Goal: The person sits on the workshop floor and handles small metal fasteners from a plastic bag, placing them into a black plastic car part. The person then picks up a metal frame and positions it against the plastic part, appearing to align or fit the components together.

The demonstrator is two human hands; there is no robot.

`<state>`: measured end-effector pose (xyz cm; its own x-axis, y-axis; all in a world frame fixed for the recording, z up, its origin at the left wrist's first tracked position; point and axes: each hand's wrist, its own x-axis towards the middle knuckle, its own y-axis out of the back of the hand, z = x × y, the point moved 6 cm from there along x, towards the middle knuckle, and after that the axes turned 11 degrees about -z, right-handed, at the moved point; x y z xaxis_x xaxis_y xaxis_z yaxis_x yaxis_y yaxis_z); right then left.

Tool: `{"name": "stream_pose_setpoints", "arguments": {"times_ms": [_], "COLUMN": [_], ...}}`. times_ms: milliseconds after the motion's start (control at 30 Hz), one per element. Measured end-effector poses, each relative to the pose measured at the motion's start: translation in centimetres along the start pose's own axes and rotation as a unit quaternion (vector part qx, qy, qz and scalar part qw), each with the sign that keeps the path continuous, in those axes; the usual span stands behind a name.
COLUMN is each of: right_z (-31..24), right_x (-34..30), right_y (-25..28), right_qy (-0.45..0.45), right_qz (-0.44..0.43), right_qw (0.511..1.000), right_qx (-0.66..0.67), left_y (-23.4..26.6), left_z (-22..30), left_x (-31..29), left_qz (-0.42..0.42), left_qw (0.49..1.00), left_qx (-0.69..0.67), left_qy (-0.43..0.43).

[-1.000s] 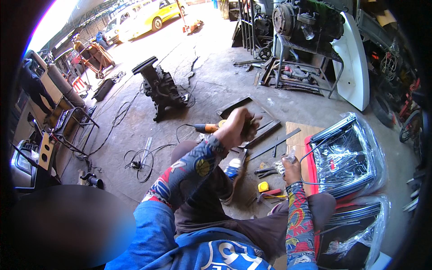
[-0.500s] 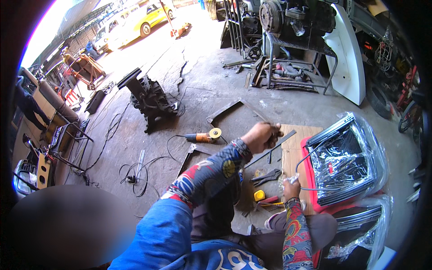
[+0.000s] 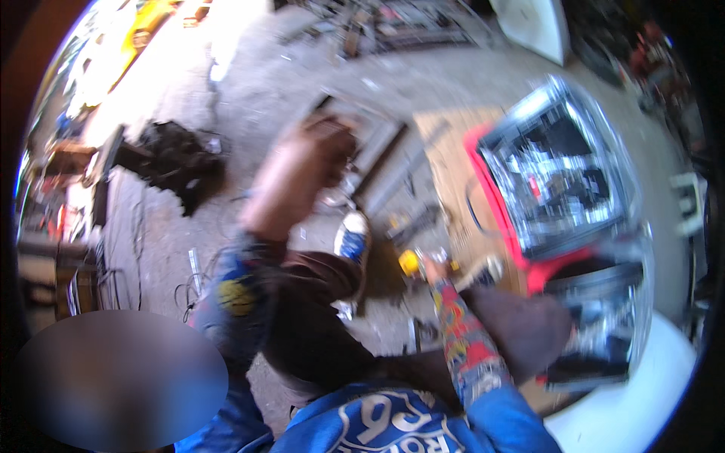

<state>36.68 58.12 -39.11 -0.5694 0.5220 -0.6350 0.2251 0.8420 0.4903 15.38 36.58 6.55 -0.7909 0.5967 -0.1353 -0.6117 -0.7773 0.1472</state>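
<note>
My left hand (image 3: 313,162) is raised over the left side of a rectangular metal frame (image 3: 381,158) on the floor. Its fingers are curled and smeared by motion; what they hold, if anything, is hidden. Lower and to the right, my right hand (image 3: 434,270) is closed on what looks like crumpled clear plastic (image 3: 432,254), beside a yellow tape measure (image 3: 409,263). Beyond that hand lies a dark plier-like tool (image 3: 417,223), blurred. Cardboard (image 3: 445,162) is spread to the right of the frame.
Plastic-wrapped dark panels (image 3: 547,174) rest on a red piece (image 3: 491,181) at the right. A dark mechanical casting (image 3: 170,162) stands at the left, with cables (image 3: 138,241) near it. My shoe (image 3: 352,238) is beside the frame. A white panel (image 3: 536,26) leans at the back.
The view has shifted, so the floor things sit farther left and higher. My left hand has moved left across the frame. My right hand has come left, next to the tape measure.
</note>
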Motion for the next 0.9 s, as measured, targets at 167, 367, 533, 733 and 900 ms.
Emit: {"name": "stream_pose_setpoints", "arguments": {"times_ms": [167,367,533,733,900], "right_z": [0.1,0.6,2.0,2.1,0.6], "right_x": [2.2,8.2,11.5,12.9,12.6], "right_y": [-1.4,-2.5,-2.1,-0.7,-0.1], "right_qy": [0.044,0.036,0.076,0.036,0.01], "right_qz": [-0.059,-0.004,-0.051,0.039,0.013], "right_qw": [0.99,0.986,0.937,0.995,0.983], "right_qx": [0.117,0.161,0.337,0.089,0.184], "left_y": [1.1,0.1,0.4,1.3,1.9], "left_z": [-2.8,-2.9,-4.2,-4.4,-4.2], "left_x": [1.6,2.3,2.9,2.8,2.5], "left_qz": [0.052,-0.04,-0.079,-0.097,-0.092], "left_qw": [0.981,0.994,0.996,0.995,0.992], "left_qx": [-0.18,0.106,-0.004,0.014,0.074], "left_qy": [0.055,-0.003,0.027,0.03,0.032]}}
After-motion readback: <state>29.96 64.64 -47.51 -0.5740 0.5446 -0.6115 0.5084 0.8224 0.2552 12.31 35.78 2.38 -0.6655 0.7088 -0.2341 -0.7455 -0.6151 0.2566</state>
